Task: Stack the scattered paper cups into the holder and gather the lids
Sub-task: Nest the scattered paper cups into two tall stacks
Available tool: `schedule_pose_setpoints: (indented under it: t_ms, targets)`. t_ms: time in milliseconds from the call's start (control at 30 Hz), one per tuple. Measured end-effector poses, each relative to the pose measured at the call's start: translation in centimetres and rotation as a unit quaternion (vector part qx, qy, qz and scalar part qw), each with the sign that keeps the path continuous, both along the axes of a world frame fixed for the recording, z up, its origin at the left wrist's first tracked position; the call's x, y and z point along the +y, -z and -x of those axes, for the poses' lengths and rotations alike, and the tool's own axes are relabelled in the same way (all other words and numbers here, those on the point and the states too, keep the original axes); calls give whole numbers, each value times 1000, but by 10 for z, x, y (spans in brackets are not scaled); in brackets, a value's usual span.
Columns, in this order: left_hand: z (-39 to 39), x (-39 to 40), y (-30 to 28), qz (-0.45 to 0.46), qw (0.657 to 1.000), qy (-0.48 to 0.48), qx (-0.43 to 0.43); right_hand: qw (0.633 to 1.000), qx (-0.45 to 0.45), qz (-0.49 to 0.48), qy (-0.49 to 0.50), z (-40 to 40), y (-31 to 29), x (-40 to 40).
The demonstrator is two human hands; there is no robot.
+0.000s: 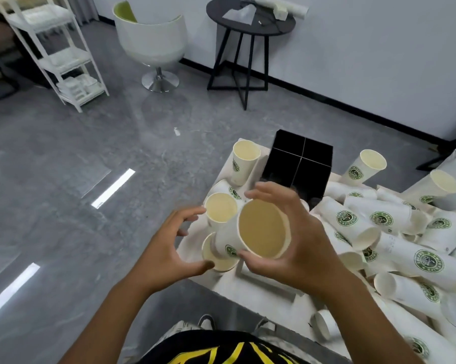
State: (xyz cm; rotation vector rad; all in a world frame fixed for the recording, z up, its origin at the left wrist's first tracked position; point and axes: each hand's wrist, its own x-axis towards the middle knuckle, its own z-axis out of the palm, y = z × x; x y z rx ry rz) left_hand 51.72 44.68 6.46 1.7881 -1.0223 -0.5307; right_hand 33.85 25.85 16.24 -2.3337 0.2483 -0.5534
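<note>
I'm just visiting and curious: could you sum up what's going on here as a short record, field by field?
setting: a white table on a grey floor, seen from the person's head
right hand: holds a paper cup by its rim, open mouth toward the camera
left hand: open, fingers spread, beside the cup, holding nothing
holder: black box split into four compartments, at the table's far side
upright cups: one left of the holder, another nearer the hands
scattered cups: a pile lying on their sides, right of the hands
lids: cannot tell
</note>
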Motion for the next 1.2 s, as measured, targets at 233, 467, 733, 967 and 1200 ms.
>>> schedule_pose_setpoints:
  t_ms: [233,467,733,967,1200]
  targets:
    - [15,8,2,-7,1000,-10,8,998,55,20,-19,-26,58,17]
    - [17,4,2,-13,1000,-7,-3,998,63,-11,-7,-21,97,12]
    - [28,-28,-16,21,998,24,-54,973,27,-118,195,57,96,-23]
    - [67,-115,-39,76,988,107,-84,917,-20,-154,368,131,108,-76]
    - [124,-193,-30,73,977,177,-97,883,-21,-154,442,177,135,-128]
